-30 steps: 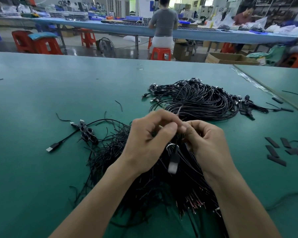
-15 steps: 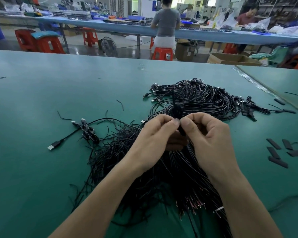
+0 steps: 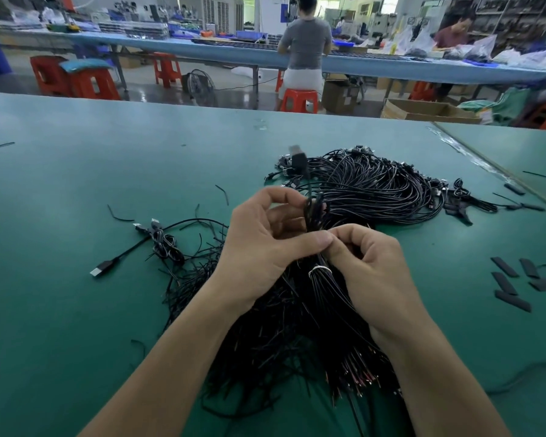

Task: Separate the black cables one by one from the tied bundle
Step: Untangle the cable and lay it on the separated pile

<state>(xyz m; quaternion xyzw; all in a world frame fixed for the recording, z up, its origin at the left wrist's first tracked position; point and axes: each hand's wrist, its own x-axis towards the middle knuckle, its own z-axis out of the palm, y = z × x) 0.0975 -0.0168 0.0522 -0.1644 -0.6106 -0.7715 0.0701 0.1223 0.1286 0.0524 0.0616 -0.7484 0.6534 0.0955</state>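
A small bundle of black cables (image 3: 320, 280), bound by a white tie (image 3: 318, 270), stands between my two hands above a large loose heap of black cables (image 3: 281, 339). My left hand (image 3: 265, 244) pinches the bundle just above the tie with thumb and fingers. My right hand (image 3: 369, 266) grips the bundle from the right, fingers curled round it. One black cable (image 3: 309, 197) sticks up out of the bundle, its blurred USB plug (image 3: 298, 157) in the air.
A second, coiled pile of black cables (image 3: 375, 187) lies further back on the green table (image 3: 76, 190). A single USB cable (image 3: 133, 250) lies to the left. Flat black strips (image 3: 511, 285) lie at the right. People work at a far bench.
The plug end that hung below my hands has swung up and now points away above them. Both hands have shifted slightly, and the white tie shows again.
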